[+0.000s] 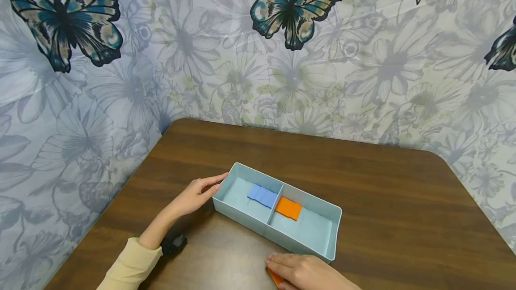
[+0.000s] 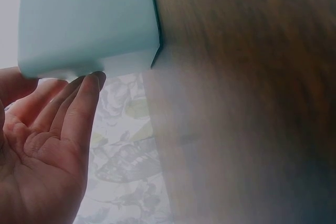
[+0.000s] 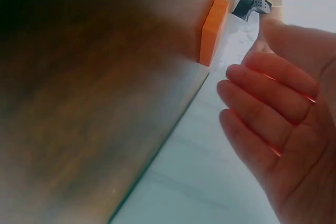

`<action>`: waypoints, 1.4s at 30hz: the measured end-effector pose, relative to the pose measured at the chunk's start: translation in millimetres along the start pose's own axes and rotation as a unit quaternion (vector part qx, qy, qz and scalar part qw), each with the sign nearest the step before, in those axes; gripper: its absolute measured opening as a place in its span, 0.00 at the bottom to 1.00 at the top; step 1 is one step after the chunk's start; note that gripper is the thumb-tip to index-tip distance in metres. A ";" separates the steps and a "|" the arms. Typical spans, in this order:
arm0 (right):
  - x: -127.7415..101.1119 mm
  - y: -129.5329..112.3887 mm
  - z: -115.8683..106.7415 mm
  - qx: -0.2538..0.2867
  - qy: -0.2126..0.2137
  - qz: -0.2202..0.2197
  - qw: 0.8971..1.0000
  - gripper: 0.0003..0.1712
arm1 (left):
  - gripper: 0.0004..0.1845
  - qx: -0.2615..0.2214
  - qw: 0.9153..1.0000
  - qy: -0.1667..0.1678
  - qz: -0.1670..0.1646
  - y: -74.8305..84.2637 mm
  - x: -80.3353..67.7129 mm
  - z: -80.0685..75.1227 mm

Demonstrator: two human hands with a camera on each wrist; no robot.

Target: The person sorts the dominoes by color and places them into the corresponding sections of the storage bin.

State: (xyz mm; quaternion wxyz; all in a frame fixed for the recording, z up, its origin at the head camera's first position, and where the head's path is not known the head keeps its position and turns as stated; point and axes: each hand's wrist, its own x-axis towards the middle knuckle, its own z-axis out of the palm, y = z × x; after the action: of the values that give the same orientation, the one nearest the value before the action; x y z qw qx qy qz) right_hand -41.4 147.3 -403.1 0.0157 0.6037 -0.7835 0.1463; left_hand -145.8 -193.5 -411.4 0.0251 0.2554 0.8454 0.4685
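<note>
A light blue two-compartment tray (image 1: pixel 242 220) lies on the brown table (image 1: pixel 383 191). Its left compartment holds blue blocks (image 1: pixel 262 195), its right one orange blocks (image 1: pixel 288 208). My left hand (image 1: pixel 197 194) is at the tray's left end, straight fingertips (image 2: pixel 86 98) touching the end wall (image 2: pixel 89 19). My right hand (image 1: pixel 306 272) rests on the table just in front of the tray, partly over a loose orange block (image 1: pixel 275 276). In the right wrist view that orange block (image 3: pixel 213 31) stands beside the tray wall (image 3: pixel 210 171), apart from the relaxed fingers (image 3: pixel 262 108).
A flower and butterfly cloth (image 1: pixel 282 57) hangs behind and to the left of the table. A black wrist camera (image 1: pixel 174 244) sits under my left forearm. The table's rounded far corners are at the left and right.
</note>
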 end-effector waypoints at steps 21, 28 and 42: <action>-2.3 2.3 4.7 -0.008 -0.030 0.017 0.999 0.26 | 0.22 -0.003 1.000 -0.002 0.000 0.6 1.5 -1.1; -0.8 2.5 5.2 -0.002 -0.009 0.007 1.000 0.26 | 0.22 -0.006 1.000 -0.005 0.001 0.5 2.2 -1.0; 3.2 1.1 4.7 -0.028 -0.014 -0.011 0.999 0.22 | 0.21 -0.010 1.000 -0.006 0.000 6.5 1.3 -3.5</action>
State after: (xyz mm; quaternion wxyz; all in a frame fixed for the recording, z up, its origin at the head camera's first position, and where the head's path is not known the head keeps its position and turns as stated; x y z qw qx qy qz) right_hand -42.6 143.3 -407.3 0.0232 0.6139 -0.7806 0.1152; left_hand -145.2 -192.8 -404.0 0.0325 0.2583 0.8404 0.4753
